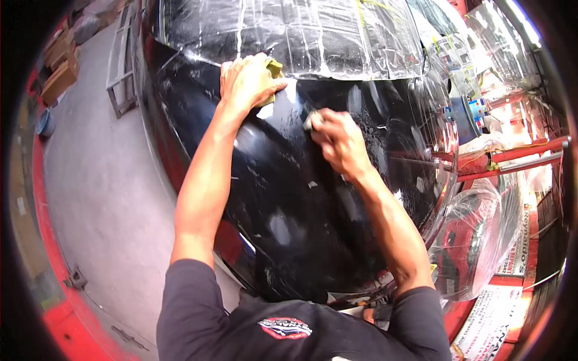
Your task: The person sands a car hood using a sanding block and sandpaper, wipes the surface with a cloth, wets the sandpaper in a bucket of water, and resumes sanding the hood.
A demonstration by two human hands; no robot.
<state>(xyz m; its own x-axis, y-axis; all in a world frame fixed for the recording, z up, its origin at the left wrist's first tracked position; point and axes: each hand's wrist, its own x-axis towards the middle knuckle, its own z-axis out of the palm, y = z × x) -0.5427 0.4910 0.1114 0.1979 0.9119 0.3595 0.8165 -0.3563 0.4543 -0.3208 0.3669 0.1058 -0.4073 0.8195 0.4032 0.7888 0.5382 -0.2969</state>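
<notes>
Left hand (pixel 245 81): yellow-green cloth (pixel 274 68) gripped | right hand (pixel 341 138): small pale pad (pixel 308 123) pinched | glossy black car hood (pixel 301 237) beneath fingers (pixel 326 118): even pressure advised

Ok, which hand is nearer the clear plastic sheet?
Left: the left hand is at the lower edge of the clear plastic sheet; the right hand is farther down the black panel.

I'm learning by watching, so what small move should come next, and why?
Perhaps draw the yellowish piece under the left hand toward the pale streaks on the dark panel: they show between the two hands, with that piece close on one side and the right hand, holding a small pale piece, on the other.
</notes>
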